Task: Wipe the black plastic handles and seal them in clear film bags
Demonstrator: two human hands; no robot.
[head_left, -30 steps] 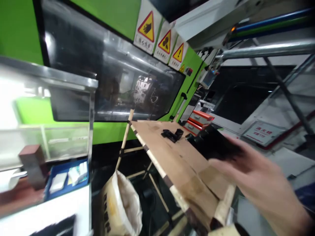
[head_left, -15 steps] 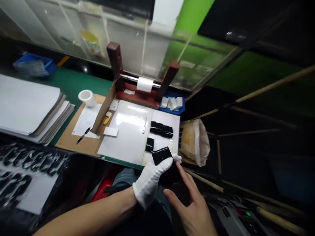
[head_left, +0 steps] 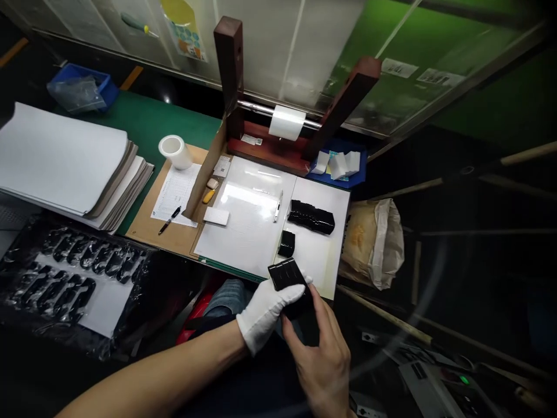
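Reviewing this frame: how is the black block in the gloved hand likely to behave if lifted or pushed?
The black block looks fairly stiff, its edges straight in the gloved left hand. Bright lines across its top suggest stacked pieces, so a loose grip might let them separate. Its sheen hints at a slippery surface.

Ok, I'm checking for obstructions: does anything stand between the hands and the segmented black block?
Only the white glove, which covers the left hand gripping the segmented black block. Nothing visible stands between the bare right hand and the block, though its lower part is dark.
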